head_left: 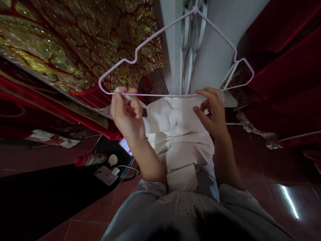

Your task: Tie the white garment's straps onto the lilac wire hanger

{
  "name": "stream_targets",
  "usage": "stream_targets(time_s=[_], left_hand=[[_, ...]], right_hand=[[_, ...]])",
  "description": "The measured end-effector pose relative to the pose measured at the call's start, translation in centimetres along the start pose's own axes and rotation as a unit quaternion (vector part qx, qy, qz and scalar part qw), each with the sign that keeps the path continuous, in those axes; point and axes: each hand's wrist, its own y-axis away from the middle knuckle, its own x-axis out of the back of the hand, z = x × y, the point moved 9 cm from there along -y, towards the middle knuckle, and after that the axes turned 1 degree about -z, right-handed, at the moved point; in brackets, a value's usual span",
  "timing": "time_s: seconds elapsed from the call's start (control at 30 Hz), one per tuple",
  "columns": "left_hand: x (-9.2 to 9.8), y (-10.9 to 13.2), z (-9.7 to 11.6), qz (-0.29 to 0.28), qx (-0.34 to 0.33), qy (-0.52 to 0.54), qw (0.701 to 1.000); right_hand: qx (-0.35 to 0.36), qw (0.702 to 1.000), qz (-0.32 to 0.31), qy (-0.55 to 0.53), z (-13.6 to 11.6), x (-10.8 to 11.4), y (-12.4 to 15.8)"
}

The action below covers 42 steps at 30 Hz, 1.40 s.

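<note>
A person is holding a pale wire hanger [163, 95] up between both hands, and a white garment [180, 134] is hanging from its bottom bar, down between the forearms. The left hand [125, 112] is curling closed, pinching a thin white strap [130, 98] at the bar. The right hand [212, 112] is half open, fingertips touching cloth just under the bar. Holding the bar level and the strap taut would likely be helping. Both wrists are bending upward, forearms rising side by side
</note>
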Motion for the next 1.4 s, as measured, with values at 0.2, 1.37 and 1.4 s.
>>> stream_targets(time_s=[0.2,1.37,1.4], left_hand=[[0.0,0.0,-0.6,-0.025,0.033,-0.017,0.999],[4.6,0.0,0.6,0.149,-0.096,-0.057,0.982],[5.0,-0.4,0.9,0.157,-0.099,-0.073,0.98]], right_hand=[[-0.003,0.971,0.236,-0.051,3.1,6.3,-0.8],[-0.009,0.99,0.142,0.013,5.0,6.0,-2.0],[-0.008,0.991,0.136,0.013,5.1,6.0,-2.1]])
